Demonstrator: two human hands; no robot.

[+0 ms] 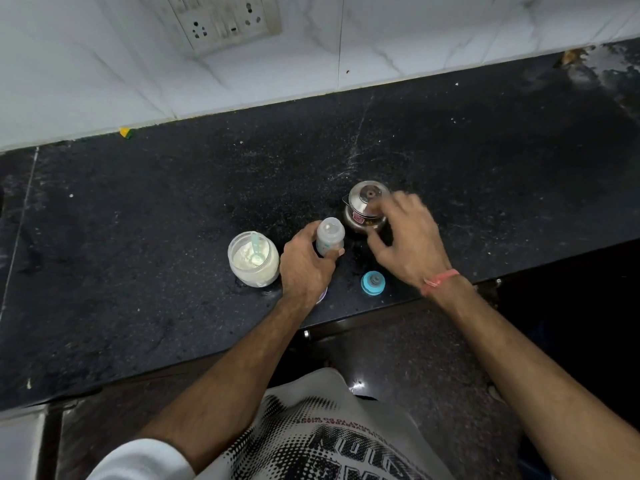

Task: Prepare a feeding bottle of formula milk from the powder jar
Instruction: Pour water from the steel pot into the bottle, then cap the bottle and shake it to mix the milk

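Observation:
A clear feeding bottle (330, 236) stands upright and uncapped on the black counter (173, 237), and my left hand (304, 268) grips its lower body. Its blue ring with the teat (373, 283) lies apart on the counter near the front edge. To the left stands the open powder jar (253, 259), holding white powder and a pale blue scoop (256, 249). My right hand (408, 237) is blurred, fingers spread and loosely bent, holding nothing, at the right side of a small steel lidded vessel (365, 211). Whether it touches the vessel is unclear.
A pale round lid (322, 296) peeks out from under my left wrist. The counter's front edge (346, 318) runs close below the blue ring. A white tiled wall with a socket panel (225, 22) stands behind. A small yellow-green scrap (125, 132) lies by the wall.

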